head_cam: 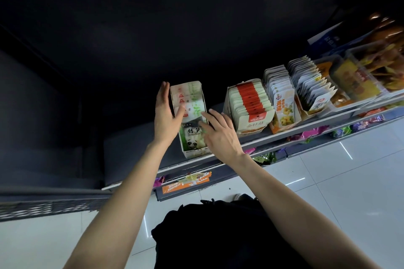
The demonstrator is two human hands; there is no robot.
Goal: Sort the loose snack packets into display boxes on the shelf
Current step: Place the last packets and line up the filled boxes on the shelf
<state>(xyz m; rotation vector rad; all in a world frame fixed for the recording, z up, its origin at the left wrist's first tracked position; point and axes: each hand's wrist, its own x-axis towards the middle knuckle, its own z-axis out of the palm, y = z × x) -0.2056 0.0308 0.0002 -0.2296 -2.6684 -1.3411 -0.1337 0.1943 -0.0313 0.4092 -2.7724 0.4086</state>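
Both hands are at the leftmost display box [192, 120] on the shelf [284, 135]. The box is a white carton with its long axis running front-to-back, away from the person, and it sits well left of the other boxes with a gap between.

Left hand [165, 113]: fingers straight, palm flat against the box's left wall, thumb reaching over onto the packets. It is bracing, not gripping.

Right hand [220, 133]: fingers spread and fairly straight, fingertips [204, 124] on the front packets near the right wall. I can't tell if it pinches a packet; it looks like pressing or flicking through.

Contents: red-and-green packets [188, 98] stacked upright in the back half, and a panda-print bamboo shoot packet [193, 137] standing at the front. The row is uneven and the front packets are tilted.

Key relation: the packets lie directly between the two hands, and the stack runs along the box's long axis. The right hand is nearer the front packet, the left nearer the back stack. Judgement: the next move is squaring the row, by pushing along the long axis while the left hand holds the wall.

To the right are the red-topped packet box [249, 105], the yellow-label packet box [282, 105] and the white packet box [312, 89], all full and neat. More wrapped snacks [310, 133] sit on the lower shelf.

Risk: the box sits close to the shelf's front edge, so an unbraced push could slide it.
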